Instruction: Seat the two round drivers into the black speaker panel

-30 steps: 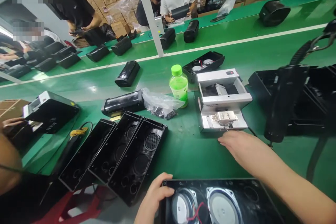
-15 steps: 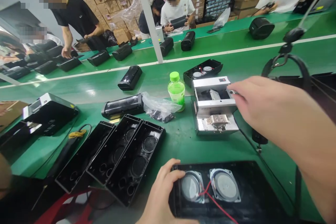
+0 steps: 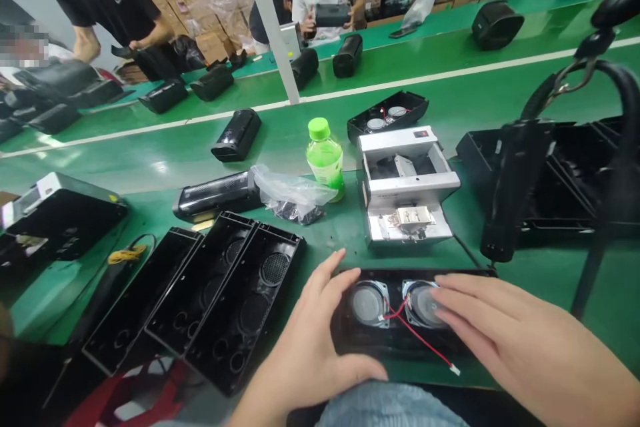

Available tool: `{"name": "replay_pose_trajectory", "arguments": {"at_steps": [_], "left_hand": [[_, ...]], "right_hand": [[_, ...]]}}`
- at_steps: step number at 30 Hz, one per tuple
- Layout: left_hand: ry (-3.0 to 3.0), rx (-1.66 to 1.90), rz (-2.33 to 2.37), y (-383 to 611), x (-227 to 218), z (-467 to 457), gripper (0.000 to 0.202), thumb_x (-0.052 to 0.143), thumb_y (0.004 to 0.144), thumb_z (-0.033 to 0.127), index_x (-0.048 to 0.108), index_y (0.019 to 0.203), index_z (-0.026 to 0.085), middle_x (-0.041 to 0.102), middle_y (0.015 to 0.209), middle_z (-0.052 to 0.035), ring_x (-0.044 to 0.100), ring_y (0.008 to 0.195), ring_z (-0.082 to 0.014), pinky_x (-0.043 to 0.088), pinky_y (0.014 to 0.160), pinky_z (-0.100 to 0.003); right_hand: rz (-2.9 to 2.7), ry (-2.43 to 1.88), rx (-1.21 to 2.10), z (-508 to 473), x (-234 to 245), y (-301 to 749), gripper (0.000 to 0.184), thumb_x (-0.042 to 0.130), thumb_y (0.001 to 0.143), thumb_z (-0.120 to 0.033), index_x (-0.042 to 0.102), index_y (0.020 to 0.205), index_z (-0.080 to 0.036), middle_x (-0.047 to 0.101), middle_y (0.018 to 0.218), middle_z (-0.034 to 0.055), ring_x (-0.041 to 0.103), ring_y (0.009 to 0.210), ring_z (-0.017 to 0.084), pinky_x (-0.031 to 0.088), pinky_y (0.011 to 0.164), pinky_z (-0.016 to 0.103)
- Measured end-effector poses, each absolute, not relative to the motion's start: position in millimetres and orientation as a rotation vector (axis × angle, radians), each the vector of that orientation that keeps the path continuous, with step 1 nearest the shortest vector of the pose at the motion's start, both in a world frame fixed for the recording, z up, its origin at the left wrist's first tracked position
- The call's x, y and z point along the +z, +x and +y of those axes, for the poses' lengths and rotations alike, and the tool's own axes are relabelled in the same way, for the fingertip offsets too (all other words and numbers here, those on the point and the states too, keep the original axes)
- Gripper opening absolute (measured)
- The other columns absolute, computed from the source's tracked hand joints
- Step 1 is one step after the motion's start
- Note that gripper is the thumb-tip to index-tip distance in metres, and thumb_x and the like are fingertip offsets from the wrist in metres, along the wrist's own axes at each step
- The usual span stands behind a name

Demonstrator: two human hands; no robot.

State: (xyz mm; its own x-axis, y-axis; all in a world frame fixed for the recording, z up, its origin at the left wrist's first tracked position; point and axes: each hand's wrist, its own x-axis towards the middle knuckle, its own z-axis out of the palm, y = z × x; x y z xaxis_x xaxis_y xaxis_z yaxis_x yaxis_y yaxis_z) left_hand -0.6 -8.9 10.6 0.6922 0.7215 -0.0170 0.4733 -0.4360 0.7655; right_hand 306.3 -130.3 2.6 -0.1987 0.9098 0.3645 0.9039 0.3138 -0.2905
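Observation:
A black speaker housing [image 3: 395, 340] lies in front of me. Two round speakers, one on the left [image 3: 367, 303] and one on the right [image 3: 419, 303], sit in it. Red wires [image 3: 425, 337] run from them to a small white plug. My left hand [image 3: 320, 327] grips the housing's left end, fingers at the far edge and thumb at the near side. My right hand [image 3: 505, 327] lies over the right part with fingers stretched out, their tips at the right speaker; its thumb is hidden. Behind the housing stands a silver-grey screw feeder [image 3: 407, 187].
Several open black housings [image 3: 250, 307] lie at left, more [image 3: 560, 173] at right. A black electric screwdriver [image 3: 510, 193] hangs at right. A green-capped bottle [image 3: 325, 157] stands beside a plastic bag [image 3: 295, 193]. People work across the green conveyor [image 3: 300, 120].
My right hand has come back from the screw feeder to the right speaker. The housing is turned slightly and sits higher in view, and the wire's plug now shows. The view has shifted.

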Motion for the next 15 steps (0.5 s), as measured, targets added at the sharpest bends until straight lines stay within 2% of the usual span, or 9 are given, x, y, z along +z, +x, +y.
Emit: {"name": "replay_pose_trajectory", "arguments": {"at_steps": [2, 4, 6, 8, 10, 13, 15], "left_hand": [[2.227, 0.558, 0.944, 2.1, 18.4, -10.5, 0.071, 0.09, 0.093, 0.037, 0.054, 0.154, 0.031, 0.049, 0.167, -0.0124, 0.052, 0.151, -0.0339, 0.046, 0.123, -0.055], [2.398, 0.641, 0.949, 8.4, 27.9, -13.0, 0.037, 0.076, 0.103, 0.023, 0.064, 0.137, 0.027, 0.069, 0.141, -0.0075, 0.065, 0.129, -0.0274, 0.048, 0.11, -0.048], [2.56, 0.57, 0.889, 17.5, 38.2, -13.9, 0.021, 0.072, 0.105, 0.02, 0.068, 0.125, 0.024, 0.077, 0.123, -0.0035, 0.068, 0.111, -0.0243, 0.045, 0.099, -0.045], [2.655, 0.383, 0.827, 27.1, 47.4, -12.1, 0.019, 0.075, 0.104, 0.022, 0.069, 0.122, 0.022, 0.079, 0.123, -0.0032, 0.067, 0.107, -0.025, 0.043, 0.094, -0.045], [2.713, 0.175, 0.811, 35.6, 53.9, -7.8, 0.027, 0.081, 0.101, 0.023, 0.069, 0.124, 0.02, 0.078, 0.128, -0.0048, 0.065, 0.109, -0.0275, 0.043, 0.091, -0.046], [2.757, -0.052, 0.8, 45.0, 58.8, 0.7, 0.042, 0.092, 0.091, 0.024, 0.07, 0.126, 0.02, 0.078, 0.123, -0.0049, 0.062, 0.105, -0.029, 0.042, 0.086, -0.046], [2.766, -0.133, 0.777, 49.1, 60.0, 5.6, 0.039, 0.093, 0.09, 0.025, 0.072, 0.122, 0.021, 0.078, 0.111, -0.0033, 0.06, 0.098, -0.0281, 0.041, 0.082, -0.045]], "right_hand": [[-2.206, -1.585, 0.075, -119.3, -0.7, 304.9, 0.053, 0.022, 0.133, -0.039, 0.073, 0.132, -0.024, 0.053, 0.147, -0.0027, 0.061, 0.124, 0.022, 0.061, 0.1, 0.036], [-2.253, -1.574, 0.117, -112.1, 2.3, 310.2, 0.058, 0.019, 0.133, -0.043, 0.073, 0.134, -0.023, 0.052, 0.148, -0.0014, 0.061, 0.123, 0.023, 0.063, 0.095, 0.039], [-2.283, -1.57, 0.166, -109.0, 6.7, 316.3, 0.058, 0.019, 0.132, -0.046, 0.072, 0.135, -0.022, 0.052, 0.147, 0.0007, 0.062, 0.121, 0.024, 0.065, 0.092, 0.039], [-2.314, -1.566, 0.239, -108.1, 8.7, 319.2, 0.057, 0.019, 0.132, -0.047, 0.071, 0.135, -0.023, 0.055, 0.143, 0.0012, 0.064, 0.115, 0.023, 0.066, 0.087, 0.036], [-2.344, -1.551, 0.313, -107.8, 7.7, 319.0, 0.056, 0.019, 0.132, -0.047, 0.07, 0.136, -0.025, 0.056, 0.139, 0.001, 0.064, 0.111, 0.021, 0.066, 0.086, 0.034], [-2.369, -1.53, 0.374, -108.0, 4.4, 317.9, 0.051, 0.022, 0.129, -0.043, 0.068, 0.14, -0.024, 0.055, 0.14, 0.0042, 0.063, 0.116, 0.024, 0.065, 0.097, 0.039], [-2.398, -1.505, 0.384, -108.8, 3.1, 318.9, 0.046, 0.025, 0.127, -0.037, 0.066, 0.14, -0.02, 0.053, 0.141, 0.007, 0.061, 0.121, 0.027, 0.064, 0.101, 0.044]]}}
